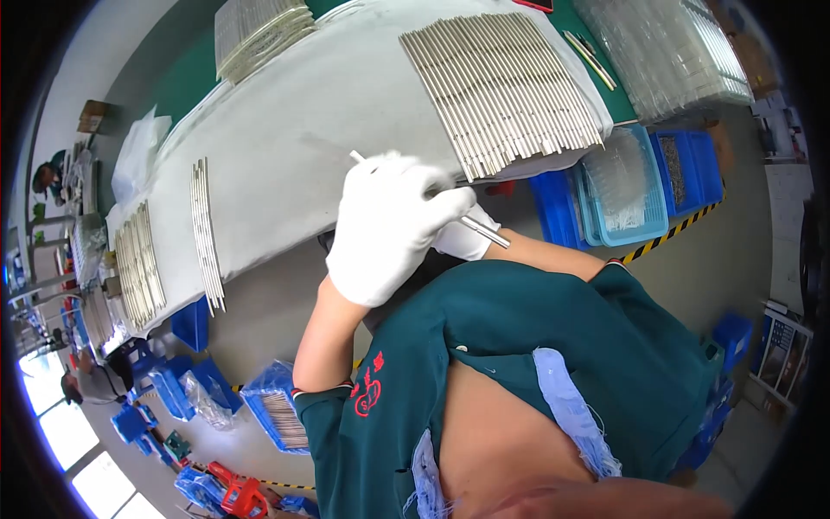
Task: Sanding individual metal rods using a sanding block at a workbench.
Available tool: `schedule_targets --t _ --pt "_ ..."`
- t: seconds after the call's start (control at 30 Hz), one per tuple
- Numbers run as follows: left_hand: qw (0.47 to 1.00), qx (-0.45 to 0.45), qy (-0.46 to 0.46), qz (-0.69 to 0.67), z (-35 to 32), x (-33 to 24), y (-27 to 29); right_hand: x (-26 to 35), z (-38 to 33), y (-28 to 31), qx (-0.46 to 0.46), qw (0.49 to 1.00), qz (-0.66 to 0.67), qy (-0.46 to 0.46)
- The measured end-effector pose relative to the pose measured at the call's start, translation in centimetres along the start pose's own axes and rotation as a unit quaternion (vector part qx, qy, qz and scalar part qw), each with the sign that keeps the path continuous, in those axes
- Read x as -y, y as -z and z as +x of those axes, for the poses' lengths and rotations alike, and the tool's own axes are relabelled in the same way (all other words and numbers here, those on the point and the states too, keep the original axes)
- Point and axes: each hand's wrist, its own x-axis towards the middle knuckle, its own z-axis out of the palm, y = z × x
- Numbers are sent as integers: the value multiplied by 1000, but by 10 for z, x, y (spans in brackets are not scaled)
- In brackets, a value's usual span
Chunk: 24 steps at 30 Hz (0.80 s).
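Both my hands wear white gloves and are close together in front of my chest, at the table's near edge. My left hand is closed around a slim silvery metal rod. One end of the rod sticks out past its fingers toward my right forearm, and a short tip shows on the far side of the glove. My right hand sits behind and below the left one, mostly covered by it, so its fingers are hidden. Beyond them, a wide row of similar rods lies side by side on the white-covered table.
Smaller rod groups lie at the table's left. Clear plastic trays are stacked at the back; plastic-wrapped packs stand far right. Pens lie beside the row. Blue bins and a light-blue basket stand at right.
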Motion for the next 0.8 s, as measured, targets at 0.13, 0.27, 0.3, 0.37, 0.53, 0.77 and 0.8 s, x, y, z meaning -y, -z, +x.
schedule_targets --t 0.13,0.27,0.3,0.37,0.53,0.77,0.8 --pt "989 -92 -1 120 32 28 -46 53 20 57 256 955 -47 -143" --pt "995 -55 -2 87 67 36 -90 33 6 42 169 982 -77 -33" --pt "994 -52 -1 95 73 37 -100 32 6 41 175 981 -77 -25" --pt "995 -51 -1 81 81 36 -117 39 12 44 174 980 -17 -100" --pt "993 -90 3 76 78 31 -131 32 15 40 180 972 104 -106" --pt "994 -87 -42 44 84 32 -136 27 17 39 139 990 19 -29" --pt "997 -54 -35 50 85 33 -139 27 18 38 137 987 66 -44"
